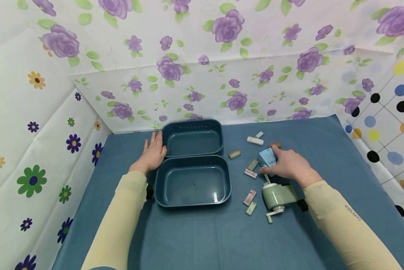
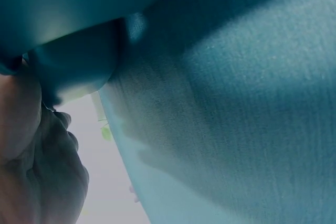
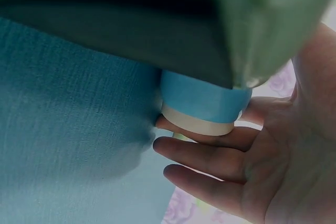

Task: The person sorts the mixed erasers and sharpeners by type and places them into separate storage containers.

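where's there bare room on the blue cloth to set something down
The near strip of the blue cloth, between the two sleeves and in front of the open box, is bare, as is the far right corner. It is crowded right of the box: small blocks, two sharpeners and the right hand.

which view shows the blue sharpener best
The head view: the blue sharpener lies on the cloth under the right hand. The right wrist view shows only its blurred blue end against the fingers; the left wrist view misses it.
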Available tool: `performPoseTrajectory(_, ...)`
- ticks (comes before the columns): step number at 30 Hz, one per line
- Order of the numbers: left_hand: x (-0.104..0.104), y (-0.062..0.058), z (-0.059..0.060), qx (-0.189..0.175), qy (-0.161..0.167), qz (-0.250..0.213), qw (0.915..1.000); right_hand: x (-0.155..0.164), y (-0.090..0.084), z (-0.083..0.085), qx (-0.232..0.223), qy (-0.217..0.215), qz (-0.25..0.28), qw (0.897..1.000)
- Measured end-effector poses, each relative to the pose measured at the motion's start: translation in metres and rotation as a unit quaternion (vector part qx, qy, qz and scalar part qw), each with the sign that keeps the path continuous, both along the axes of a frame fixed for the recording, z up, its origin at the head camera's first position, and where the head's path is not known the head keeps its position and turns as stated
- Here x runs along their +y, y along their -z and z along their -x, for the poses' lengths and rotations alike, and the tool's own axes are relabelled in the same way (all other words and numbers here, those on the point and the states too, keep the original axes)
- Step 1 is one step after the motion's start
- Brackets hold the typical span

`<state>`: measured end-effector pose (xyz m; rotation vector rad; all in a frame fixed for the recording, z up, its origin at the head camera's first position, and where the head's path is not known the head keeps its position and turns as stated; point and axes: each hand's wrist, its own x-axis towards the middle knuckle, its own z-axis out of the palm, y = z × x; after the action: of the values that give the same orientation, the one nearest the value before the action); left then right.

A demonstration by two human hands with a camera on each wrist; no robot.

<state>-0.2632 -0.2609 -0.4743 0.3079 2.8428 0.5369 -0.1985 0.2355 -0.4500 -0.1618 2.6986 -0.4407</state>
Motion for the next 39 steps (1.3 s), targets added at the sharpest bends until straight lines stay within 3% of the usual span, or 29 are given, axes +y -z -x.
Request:
performPoseTrajectory(25, 0.002, -0.002, -0.004, -0.004, -0.011, -0.011, 0.9999, -0.002, 0.002, 0.001, -0.003, 0.008, 0.005, 1.000)
performPoseTrajectory(32, 0.003, 0.000, -0.004, 0.003, -0.012, 0.002, 0.9999, -0.009, 0.002, -0.006, -0.016, 0.020, -0.005, 1.000)
performPoseTrajectory(39, 0.002, -0.001, -0.003, 0.010, -0.016, 0.001, 0.9998, -0.012, -0.001, -0.003, -0.011, 0.015, -0.012, 1.000)
